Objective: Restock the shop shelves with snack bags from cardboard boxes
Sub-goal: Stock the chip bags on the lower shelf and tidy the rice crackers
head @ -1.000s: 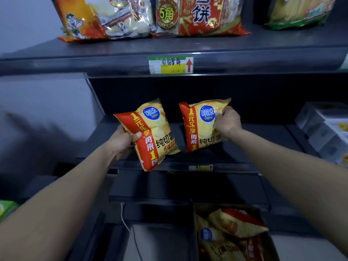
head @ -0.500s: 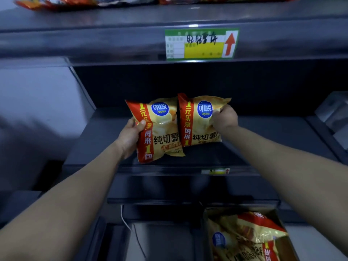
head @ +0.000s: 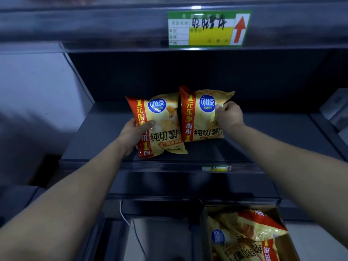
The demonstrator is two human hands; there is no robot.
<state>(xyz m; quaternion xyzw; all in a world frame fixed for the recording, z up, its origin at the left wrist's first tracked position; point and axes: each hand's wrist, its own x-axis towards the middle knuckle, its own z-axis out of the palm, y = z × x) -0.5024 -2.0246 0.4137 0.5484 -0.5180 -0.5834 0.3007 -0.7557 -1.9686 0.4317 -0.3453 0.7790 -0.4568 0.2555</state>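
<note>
Nearest to us, low on the right, the cardboard box sits open with more snack bags heaped loosely inside, so plenty of the restock is left. A thin white cable trails down the dark shelving beside it; we could snag it on our next reach into the box.

Above that runs the front lip of the middle shelf, dark and otherwise bare. Our left hand grasps the left chip bag by its left edge, thumb across the red stripe. Its lower corner looks close to the shelf lip, and we cannot tell whether it rests on the board. If we let go here, it could tip forward off the shelf.

Just beyond, our right hand pinches the right chip bag at its upper right, fingers closed on the crinkled film. This bag stands farther in, and its left edge overlaps the other bag. Pushing either one deeper may drag its neighbour askew. Both are puffed and slippery, so they may slump flat when released, and squeezing harder risks crushing the chips.

Farthest up, the price label marks the shelf overhead.
</note>
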